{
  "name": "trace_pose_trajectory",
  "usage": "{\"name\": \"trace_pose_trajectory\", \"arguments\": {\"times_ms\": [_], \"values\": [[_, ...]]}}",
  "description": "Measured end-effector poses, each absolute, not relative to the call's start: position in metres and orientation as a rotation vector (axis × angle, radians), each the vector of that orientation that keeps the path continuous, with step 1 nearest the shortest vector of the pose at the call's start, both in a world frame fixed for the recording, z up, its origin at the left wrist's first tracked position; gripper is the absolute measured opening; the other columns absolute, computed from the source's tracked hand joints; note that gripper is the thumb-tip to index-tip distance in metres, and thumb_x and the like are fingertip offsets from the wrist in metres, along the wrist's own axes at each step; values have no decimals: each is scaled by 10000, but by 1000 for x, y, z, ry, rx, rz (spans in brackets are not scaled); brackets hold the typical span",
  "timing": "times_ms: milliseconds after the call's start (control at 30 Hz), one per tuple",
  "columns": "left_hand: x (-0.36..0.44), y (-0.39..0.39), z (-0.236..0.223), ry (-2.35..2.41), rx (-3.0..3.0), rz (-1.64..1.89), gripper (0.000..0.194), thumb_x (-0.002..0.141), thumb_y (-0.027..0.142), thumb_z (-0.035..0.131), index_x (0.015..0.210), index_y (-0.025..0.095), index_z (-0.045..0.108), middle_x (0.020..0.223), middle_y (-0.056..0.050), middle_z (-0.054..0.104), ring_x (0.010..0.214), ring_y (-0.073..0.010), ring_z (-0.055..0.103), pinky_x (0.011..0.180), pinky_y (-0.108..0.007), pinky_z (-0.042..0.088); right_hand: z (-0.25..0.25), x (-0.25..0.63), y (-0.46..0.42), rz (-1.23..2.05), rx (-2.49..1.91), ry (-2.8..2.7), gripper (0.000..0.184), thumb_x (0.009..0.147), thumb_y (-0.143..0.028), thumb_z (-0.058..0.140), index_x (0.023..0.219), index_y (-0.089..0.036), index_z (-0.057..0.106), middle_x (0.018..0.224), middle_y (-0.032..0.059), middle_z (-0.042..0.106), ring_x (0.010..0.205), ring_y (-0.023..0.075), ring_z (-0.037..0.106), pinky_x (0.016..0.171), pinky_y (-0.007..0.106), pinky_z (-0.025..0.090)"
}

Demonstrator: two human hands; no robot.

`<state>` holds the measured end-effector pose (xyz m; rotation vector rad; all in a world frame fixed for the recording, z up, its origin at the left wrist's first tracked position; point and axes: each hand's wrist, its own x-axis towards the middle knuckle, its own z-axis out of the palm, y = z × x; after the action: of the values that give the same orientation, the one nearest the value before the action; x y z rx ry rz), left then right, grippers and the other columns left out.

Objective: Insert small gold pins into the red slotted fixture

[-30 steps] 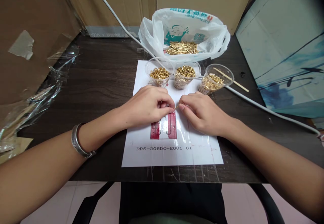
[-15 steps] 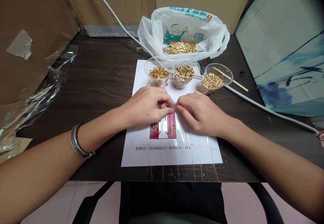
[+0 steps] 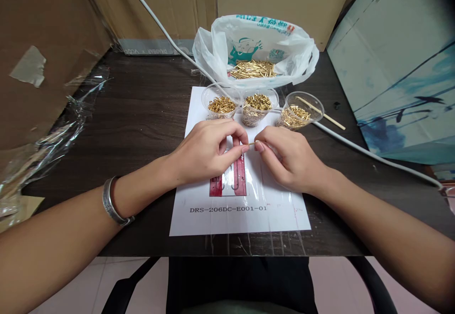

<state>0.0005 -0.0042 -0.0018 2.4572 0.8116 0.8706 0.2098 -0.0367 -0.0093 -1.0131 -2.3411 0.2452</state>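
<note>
Pinching a pin (image 3: 251, 143) at the centre of the frame, with fingers at both ends. Looks thin, straight and gold, with a soft shine; too small to make out any joint or tip shape. Shows bare only along a short stretch, with both ends hidden in the grip.

Lies between left hand (image 3: 209, 148) and right hand (image 3: 289, 155), bridging the narrow gap from one set of fingertips to the other. Meets left thumb and index finger at one end, right thumb and index finger at the other. Appears against the white sheet (image 3: 284, 210), just off the upper right corner of the red picture (image 3: 239, 176); cannot tell how high above the paper.

Runs crosswise in the frame, long axis almost level, slightly higher at the right. Points toward the left fingertips with one end and toward the right fingertips with the other; cannot tell which counts as the front.

On the left, bends thumb and index finger into a loop, tips closed on the pin. On the right, presses thumb against curled index finger, closed on the pin likewise. Curls the remaining fingers inward, partly out of sight.

Has in a row above the hands the left cup (image 3: 219, 114), middle cup (image 3: 253, 117) and right cup (image 3: 291, 124), all clear and holding gold bits (image 3: 258, 101). Shows a white bag (image 3: 302, 58) with more gold pins (image 3: 254, 69) at the upper middle.
</note>
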Motion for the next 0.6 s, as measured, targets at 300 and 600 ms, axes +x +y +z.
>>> {"name": "trace_pose_trajectory", "arguments": {"times_ms": [300,600], "values": [[1,-12,-1,759,2498,1124,74,858,241,665,864,167,658,675,24,676,458,-44,491,493,-179,411,-5,212,-43,249,-854,-2236,110,948,-171,451,894,-139,541,752,11,530,656,103,444,630,257,361],[4,-12,2,588,2531,1367,49,805,139,726,844,137,696,750,0,731,588,-47,624,585,-140,483,-6,210,-44,242,-783,-2219,111,946,-154,464,951,-125,571,766,17,557,665,102,466,613,254,371]]}}
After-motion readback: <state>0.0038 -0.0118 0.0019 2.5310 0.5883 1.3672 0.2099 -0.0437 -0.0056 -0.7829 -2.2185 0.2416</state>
